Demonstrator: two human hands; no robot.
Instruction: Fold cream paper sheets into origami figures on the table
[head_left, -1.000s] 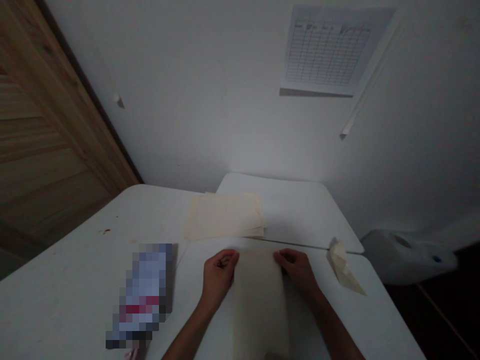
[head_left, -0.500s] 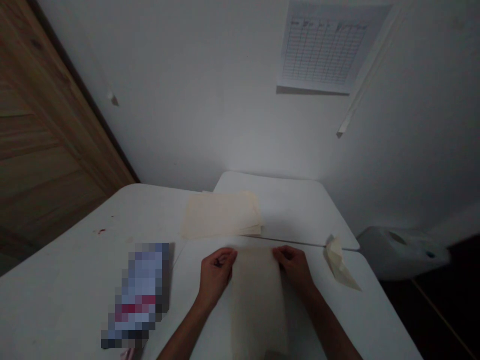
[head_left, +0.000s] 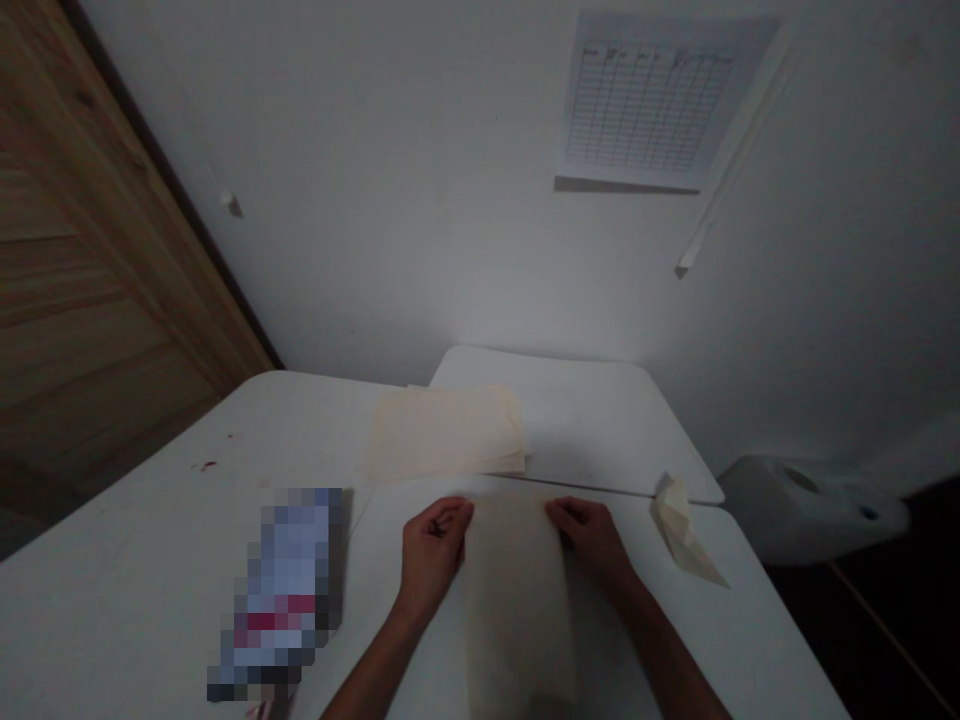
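Left hand (head_left: pixel 432 558) and right hand (head_left: pixel 592 545) pinch the top corners of a cream paper sheet (head_left: pixel 517 600), fingers curled, on the white table (head_left: pixel 720 600).

Head cam; faces fwd, down; left hand (head_left: pixel 433 558), right hand (head_left: pixel 592 542) near

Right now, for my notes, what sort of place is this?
Probably a plain indoor workroom or small office: white tables, a gridded chart fixed to the wall, and a stack of paper near the sheet under the hands.
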